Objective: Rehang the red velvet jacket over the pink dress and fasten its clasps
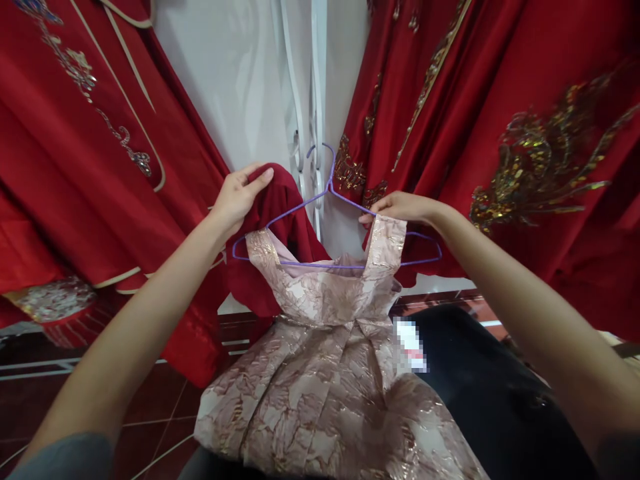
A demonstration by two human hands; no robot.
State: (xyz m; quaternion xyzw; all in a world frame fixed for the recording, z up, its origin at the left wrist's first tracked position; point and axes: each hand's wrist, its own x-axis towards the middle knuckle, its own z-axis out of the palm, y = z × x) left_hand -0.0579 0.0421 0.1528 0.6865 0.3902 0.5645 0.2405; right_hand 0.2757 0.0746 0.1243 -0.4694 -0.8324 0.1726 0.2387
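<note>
A pale pink and gold brocade dress (320, 393) hangs by its two wide straps from a purple wire hanger (305, 202), with the hanger's hook uppermost. My left hand (237, 199) is closed on the top edge of a dark red cloth (280, 190), which drapes down behind the hanger's left arm and the dress. At the other side, my right hand (400, 205) has its fingers on the hanger's right arm, just above the dress strap. A tag (410, 345), blurred out, lies at the dress's right side.
Red garments (170, 147) with silver trim hang on the left. More red garments (525, 87) with gold sequins hang on the right. Between them is a pale cabinet (225, 80) with white handles. Dark red floor tiles (155, 393) show at lower left.
</note>
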